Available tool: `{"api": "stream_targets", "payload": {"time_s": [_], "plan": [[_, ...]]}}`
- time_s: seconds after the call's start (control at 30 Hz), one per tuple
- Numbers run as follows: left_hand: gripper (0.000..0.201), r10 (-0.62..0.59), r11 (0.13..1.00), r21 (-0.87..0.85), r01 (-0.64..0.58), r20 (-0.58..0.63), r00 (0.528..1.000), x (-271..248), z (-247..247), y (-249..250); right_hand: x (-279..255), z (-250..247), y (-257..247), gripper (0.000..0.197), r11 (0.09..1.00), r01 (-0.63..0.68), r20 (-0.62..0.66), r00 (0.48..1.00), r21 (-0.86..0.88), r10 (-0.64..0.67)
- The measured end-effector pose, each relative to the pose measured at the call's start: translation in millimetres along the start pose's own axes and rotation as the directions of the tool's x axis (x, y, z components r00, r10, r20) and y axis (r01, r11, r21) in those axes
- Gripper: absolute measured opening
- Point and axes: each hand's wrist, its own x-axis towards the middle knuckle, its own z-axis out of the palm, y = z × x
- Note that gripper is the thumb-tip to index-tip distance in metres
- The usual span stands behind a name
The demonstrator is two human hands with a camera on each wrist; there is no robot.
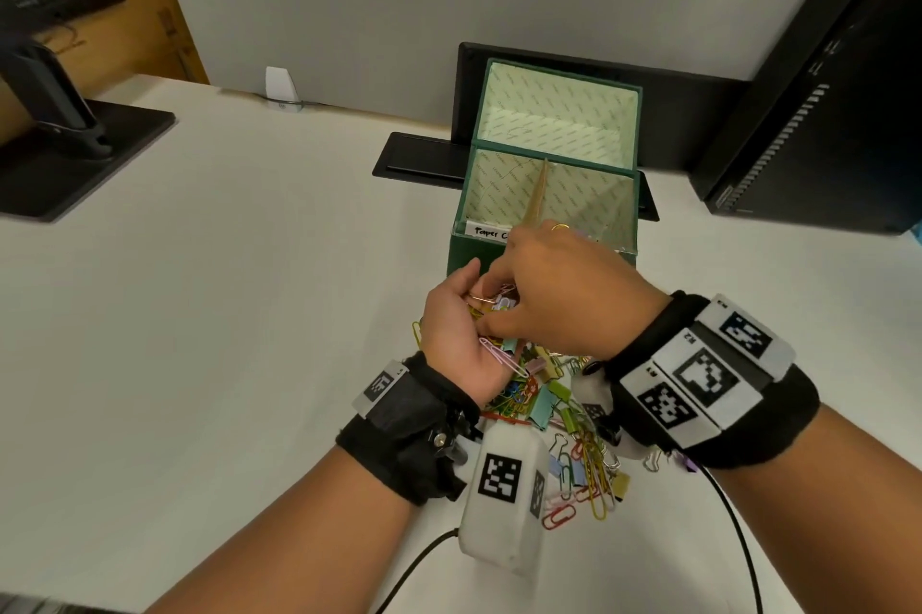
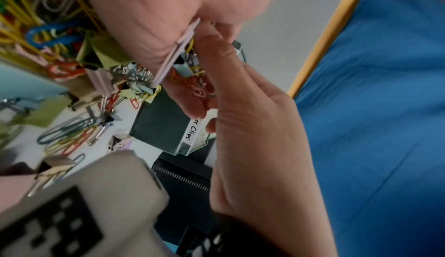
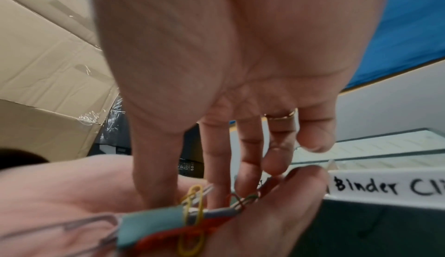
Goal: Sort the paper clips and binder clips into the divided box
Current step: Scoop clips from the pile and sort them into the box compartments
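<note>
Your left hand [image 1: 456, 339] is cupped palm up, holding a tangled handful of paper clips [image 3: 192, 204] and a blue binder clip [image 3: 154, 223]. Your right hand [image 1: 554, 299] reaches in from above, thumb and forefinger pinching into that handful; which clip they have, I cannot tell. These are light, stiff and springy, and the wire loops snag, so take one by its end and tease it free. The green box [image 1: 554, 194] is just beyond your hands, and the pile [image 1: 574, 438] lies beneath your wrists.

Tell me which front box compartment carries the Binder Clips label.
The front right compartment, right of the tan divider; the front left one is labelled Paper Clips, and the rear one shows no label.
</note>
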Motion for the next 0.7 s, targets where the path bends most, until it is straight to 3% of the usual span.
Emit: {"api": "stream_targets", "payload": {"time_s": [0.2,0.33,0.47,0.7], "plan": [[0.039,-0.009,1.0,-0.023,0.01,0.052,0.999,-2,0,1,3,7,-2,0.027,0.996,-0.013,-0.027,1.0,0.083,0.015],[0.053,-0.004,0.999,-0.043,0.008,0.091,0.996,-1,-1,2,5,9,2,0.018,0.962,-0.039,-0.09,0.994,0.27,0.066],[0.059,-0.003,1.0,-0.021,0.006,0.122,0.993,1,-3,1,6,6,7,0.009,0.897,-0.04,-0.164,0.979,0.441,0.124],[0.057,-0.012,0.998,-0.066,0.024,0.182,0.983,2,-4,1,2,-2,16,0.007,0.713,-0.069,-0.129,0.967,0.697,0.22]]}}
